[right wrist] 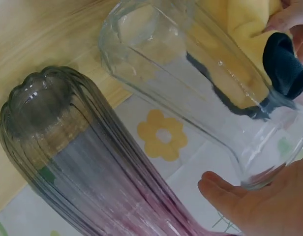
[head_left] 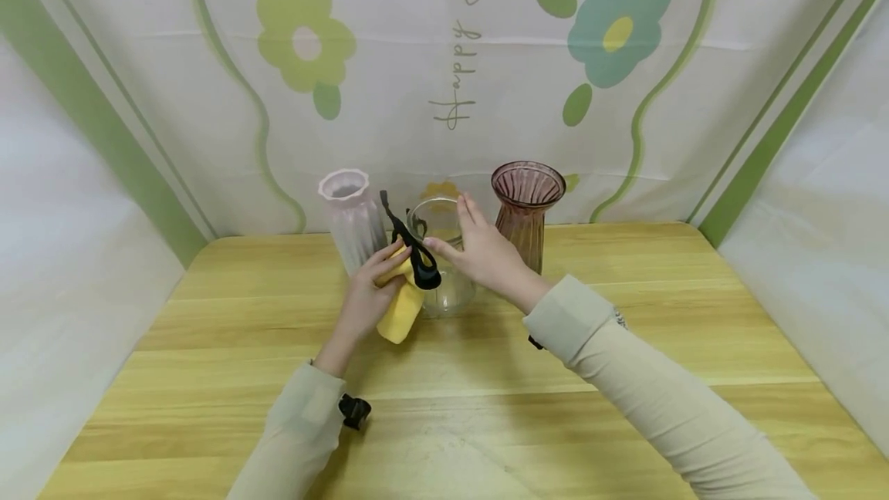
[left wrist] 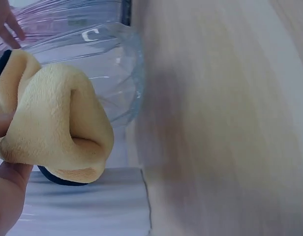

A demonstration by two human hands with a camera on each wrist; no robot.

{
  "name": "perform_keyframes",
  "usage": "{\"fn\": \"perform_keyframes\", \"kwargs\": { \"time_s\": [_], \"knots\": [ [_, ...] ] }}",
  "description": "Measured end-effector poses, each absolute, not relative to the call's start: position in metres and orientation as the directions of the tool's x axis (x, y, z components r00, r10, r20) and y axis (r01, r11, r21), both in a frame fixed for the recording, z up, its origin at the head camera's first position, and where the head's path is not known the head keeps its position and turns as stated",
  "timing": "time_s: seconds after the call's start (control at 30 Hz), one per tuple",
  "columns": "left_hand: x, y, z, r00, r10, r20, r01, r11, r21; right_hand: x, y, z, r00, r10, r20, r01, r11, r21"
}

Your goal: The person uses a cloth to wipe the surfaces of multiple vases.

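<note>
Sleeves reach forward over the wooden table point(head_left: 625, 268), nearest the camera. Beyond them, the left hand point(head_left: 364, 295) bunches a yellow cloth point(head_left: 401, 307), fingers curled round it, and presses it against the near side of a clear glass vase point(head_left: 444, 253). That vase stands at the table's far edge between a pale pink vase point(head_left: 353, 222) and a dark pink vase point(head_left: 525, 211). The right hand point(head_left: 486, 253) lies flat against the clear vase's rim and side, fingers straight, steadying rather than gripping. Smooth glass like this is probably slippery, rigid and breakable; the body below the rim looks the safest hold. The cloth is soft and light, crumpling easily.
</note>
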State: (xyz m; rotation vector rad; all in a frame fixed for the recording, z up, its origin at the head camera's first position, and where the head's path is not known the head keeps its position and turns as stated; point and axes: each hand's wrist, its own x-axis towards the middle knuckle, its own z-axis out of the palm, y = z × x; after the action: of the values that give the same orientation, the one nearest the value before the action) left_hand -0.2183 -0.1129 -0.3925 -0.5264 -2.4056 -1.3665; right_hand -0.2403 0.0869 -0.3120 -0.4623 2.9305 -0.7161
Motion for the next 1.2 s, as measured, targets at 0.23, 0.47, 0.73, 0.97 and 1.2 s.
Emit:
{"fn": "perform_keyframes", "kwargs": {
  "time_s": [0.23,0.47,0.73,0.97,1.2],
  "knots": [
    [-0.218,-0.116,-0.402,-0.883,0.217,0.416,0.465,0.526,0.713,-0.236,0.084,-0.311,-0.959,-0.284,-0.014,-0.244,0.848,-0.471],
    [-0.218,-0.130,-0.415,-0.887,0.310,0.343,0.462,0.622,0.633,-0.236,0.082,-0.310,-0.959,-0.282,-0.010,-0.246,0.852,-0.463],
    [-0.218,-0.132,-0.417,-0.880,0.321,0.349,0.474,0.611,0.634,-0.243,0.088,-0.306,-0.951,-0.310,-0.001,-0.275,0.844,-0.461],
    [-0.218,-0.132,-0.419,-0.887,0.313,0.339,0.461,0.605,0.649,-0.257,0.104,-0.307,-0.895,-0.444,-0.040,-0.361,0.775,-0.519],
    [-0.218,-0.130,-0.417,-0.889,0.271,0.370,0.458,0.560,0.690,-0.260,0.112,-0.311,-0.863,-0.501,-0.063,-0.387,0.736,-0.555]
  ]
}}
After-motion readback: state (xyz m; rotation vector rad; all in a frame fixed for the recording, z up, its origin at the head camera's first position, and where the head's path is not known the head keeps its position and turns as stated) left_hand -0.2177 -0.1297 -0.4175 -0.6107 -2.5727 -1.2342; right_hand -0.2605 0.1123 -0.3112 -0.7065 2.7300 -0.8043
